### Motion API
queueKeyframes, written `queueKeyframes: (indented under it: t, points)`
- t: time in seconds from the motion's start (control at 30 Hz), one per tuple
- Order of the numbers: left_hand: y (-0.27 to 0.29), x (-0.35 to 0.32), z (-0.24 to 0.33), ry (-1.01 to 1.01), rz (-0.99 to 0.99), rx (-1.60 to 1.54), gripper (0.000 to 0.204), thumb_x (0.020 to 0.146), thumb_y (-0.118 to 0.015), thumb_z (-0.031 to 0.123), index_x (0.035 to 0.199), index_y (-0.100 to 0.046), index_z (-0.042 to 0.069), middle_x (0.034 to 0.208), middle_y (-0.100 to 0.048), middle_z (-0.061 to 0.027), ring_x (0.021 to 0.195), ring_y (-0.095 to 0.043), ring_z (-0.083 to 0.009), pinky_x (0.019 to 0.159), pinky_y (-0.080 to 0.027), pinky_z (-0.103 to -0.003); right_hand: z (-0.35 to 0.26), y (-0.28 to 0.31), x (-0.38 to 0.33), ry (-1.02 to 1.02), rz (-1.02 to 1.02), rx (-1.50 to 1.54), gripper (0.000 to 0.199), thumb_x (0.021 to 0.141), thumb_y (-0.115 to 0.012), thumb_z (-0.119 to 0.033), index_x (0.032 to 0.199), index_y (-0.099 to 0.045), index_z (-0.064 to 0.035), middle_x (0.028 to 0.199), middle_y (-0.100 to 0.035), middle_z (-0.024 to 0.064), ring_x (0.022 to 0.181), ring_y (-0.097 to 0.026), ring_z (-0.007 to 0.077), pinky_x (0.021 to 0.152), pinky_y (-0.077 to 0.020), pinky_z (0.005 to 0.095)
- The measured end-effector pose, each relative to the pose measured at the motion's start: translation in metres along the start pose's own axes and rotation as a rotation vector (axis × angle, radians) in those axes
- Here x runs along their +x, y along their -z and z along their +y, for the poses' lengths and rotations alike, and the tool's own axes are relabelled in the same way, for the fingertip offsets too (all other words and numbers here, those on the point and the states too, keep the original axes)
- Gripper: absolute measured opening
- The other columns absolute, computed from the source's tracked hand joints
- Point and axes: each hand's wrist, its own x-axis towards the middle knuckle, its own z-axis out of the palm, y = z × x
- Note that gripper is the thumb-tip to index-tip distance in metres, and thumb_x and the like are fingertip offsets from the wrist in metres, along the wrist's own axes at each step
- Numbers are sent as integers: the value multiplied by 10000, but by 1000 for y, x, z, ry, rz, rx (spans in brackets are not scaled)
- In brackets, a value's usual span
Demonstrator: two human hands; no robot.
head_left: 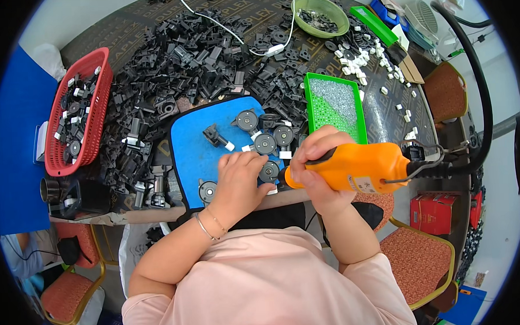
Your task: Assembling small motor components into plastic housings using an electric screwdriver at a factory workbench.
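Note:
My right hand (320, 169) is wrapped round an orange electric screwdriver (370, 165), its tip pointing left. That tip meets the right edge of a round black plastic part (268, 172) on the blue mat (193, 145). My left hand (237, 177) holds this part, with fingertips on its left edge and the thumb below it. Several similar round black parts (247, 120) with white tabs lie beyond my hands. Another disc-shaped black part (208, 192) sits left of my left hand, and a black part with a white end (216, 136) lies on its side.
Black plastic parts (176, 62) heap across the table beyond the mat. A green tray (309, 109) of small screws stands right of it; white pieces (357, 61) lie scattered behind. A red basket (100, 105) is at left, a green bowl (340, 28) far back. The screwdriver's thick black cable (487, 97) arches at right.

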Motion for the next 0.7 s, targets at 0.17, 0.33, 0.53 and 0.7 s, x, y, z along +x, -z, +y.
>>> queueKeyframes:
  t: [0.17, 0.33, 0.53, 0.7]
  points:
    - [-1, 3, -1, 19, -69, -40, 485, 622, -813, 150, 1057, -632, 35, 991, -610, -85, 953, -566, -267, 875, -367, -387, 1, -2, 0, -20, -16, 38, 252, 777, -657, -4, 966, -491, -18, 906, -503, 116, 643, -556, 155, 593, -494, 259]
    - [-1, 3, -2, 25, -82, -57, 480, 622, -813, 150, 1051, -631, 35, 986, -609, -88, 950, -568, -272, 873, -368, -391, 1, 1, -4, -39, -37, -19, 251, 778, -663, -15, 959, -488, -21, 906, -498, 113, 657, -555, 159, 595, -494, 262]
    - [-2, 3, -4, 30, -92, -72, 478, 623, -810, 143, 1050, -626, 34, 978, -608, -94, 936, -576, -279, 868, -374, -396, 1, -1, -2, -60, -45, 23, 256, 785, -673, -43, 957, -485, -27, 900, -490, 109, 657, -548, 158, 598, -485, 258]
    - [-2, 5, -5, 15, -107, -77, 465, 621, -807, 135, 1036, -624, 35, 963, -604, -102, 930, -581, -287, 845, -384, -398, 0, -4, 2, -89, -182, 81, 258, 761, -660, 12, 944, -485, -36, 885, -484, 108, 653, -546, 155, 592, -472, 255]
